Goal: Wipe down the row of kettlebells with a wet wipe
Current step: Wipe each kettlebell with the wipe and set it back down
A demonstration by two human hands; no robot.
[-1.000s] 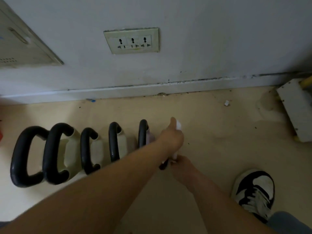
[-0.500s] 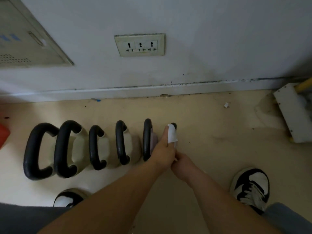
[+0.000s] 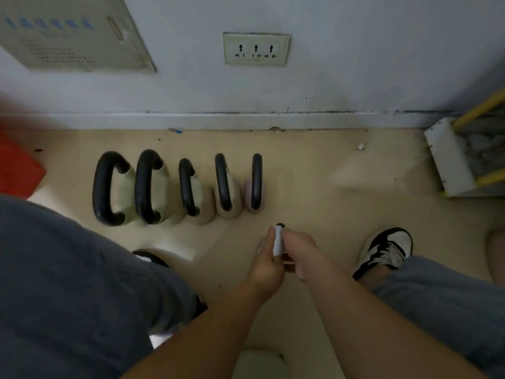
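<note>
Several kettlebells [image 3: 164, 187] with black handles stand in a row on the beige floor, ending in a small pink one [image 3: 255, 184]. In front of the row's right end my hands meet above the floor. My left hand [image 3: 266, 259] pinches a folded white wet wipe [image 3: 278, 240] and holds it against a black handle [image 3: 280, 225]. Only the tip of that handle shows above my fingers. My right hand [image 3: 300, 253] is curled around the handle's lower part, and the body of that kettlebell is hidden under my hands.
The wall with a triple socket [image 3: 256, 49] and a grey panel [image 3: 71, 34] stands right behind the row. A red object [image 3: 16, 170] lies at the left and a white box with yellow rods [image 3: 453, 157] at the right. My black-and-white shoe [image 3: 388, 247] and grey trouser legs flank my hands.
The view has pulled back and up. My hands, the wipe and the gripped black handle have come away from the row's right end toward me, leaving the pink kettlebell as the last one.
</note>
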